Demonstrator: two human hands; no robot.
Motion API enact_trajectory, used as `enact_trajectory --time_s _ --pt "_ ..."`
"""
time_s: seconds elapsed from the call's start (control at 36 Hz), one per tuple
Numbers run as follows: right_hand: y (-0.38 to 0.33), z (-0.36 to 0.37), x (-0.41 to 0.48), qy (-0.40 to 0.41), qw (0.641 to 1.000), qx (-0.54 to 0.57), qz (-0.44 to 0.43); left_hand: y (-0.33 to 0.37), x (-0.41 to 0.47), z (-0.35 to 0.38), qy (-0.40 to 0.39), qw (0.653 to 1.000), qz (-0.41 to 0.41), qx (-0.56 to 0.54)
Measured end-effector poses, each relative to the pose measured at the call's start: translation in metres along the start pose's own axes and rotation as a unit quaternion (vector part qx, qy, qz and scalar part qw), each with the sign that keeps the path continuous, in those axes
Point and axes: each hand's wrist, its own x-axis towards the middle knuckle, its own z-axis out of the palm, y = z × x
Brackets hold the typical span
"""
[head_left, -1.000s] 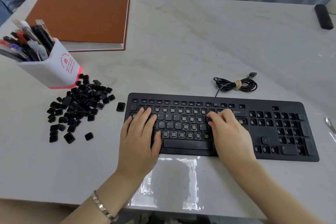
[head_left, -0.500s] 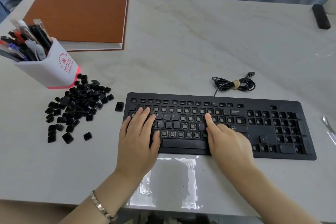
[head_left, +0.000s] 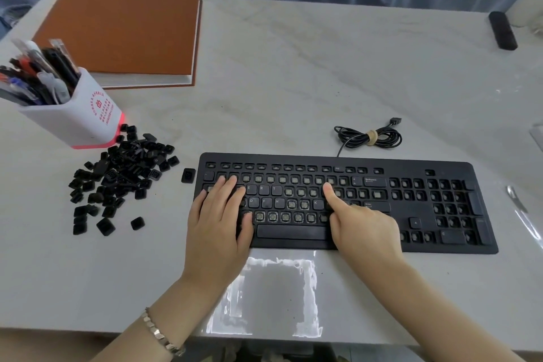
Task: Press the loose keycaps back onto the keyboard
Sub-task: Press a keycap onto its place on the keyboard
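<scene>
- Keycaps (head_left: 117, 173) lie in a loose black heap left of the keyboard (head_left: 411, 167), and one stray cap (head_left: 188, 175) sits just beside its left edge.
- I see most keyboard sockets bare. A few letter caps, the spacebar and Enter are on.
- My left hand (head_left: 217, 223) lies flat over the keyboard's left end, fingers straight and close together, holding nothing.
- My right hand (head_left: 361, 226) rests on the keyboard's middle with one finger (head_left: 329, 192) stretched out, its tip down on the upper letter row. The others are curled under, and I can't tell whether they hold anything.
- A coiled cable (head_left: 370, 138) lies behind the keyboard.
- A pen cup (head_left: 73, 123) stands behind the heap, further left of the keyboard, and a brown book (head_left: 123, 26) lies beyond it.
</scene>
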Motion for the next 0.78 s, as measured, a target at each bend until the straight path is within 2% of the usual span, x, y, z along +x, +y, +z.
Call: enact_trajectory --time_s 0.14,0.56,0.78 --pt "-0.0024 0.0018 -0.0009 0.013 1.000 -0.012 0.006 -0.0004 -0.0001 -0.0012 -0.004 1.000 0.002 -0.004" --pt "-0.0065 0.0009 -0.0048 -0.016 1.000 -0.006 0.022 0.0003 0.0004 -0.0034 -0.010 1.000 0.001 -0.003" --pt "0.0010 -0.0052 0.0012 0.004 0.998 0.060 0.009 0.0005 0.0006 -0.0022 -0.004 1.000 -0.001 -0.001"
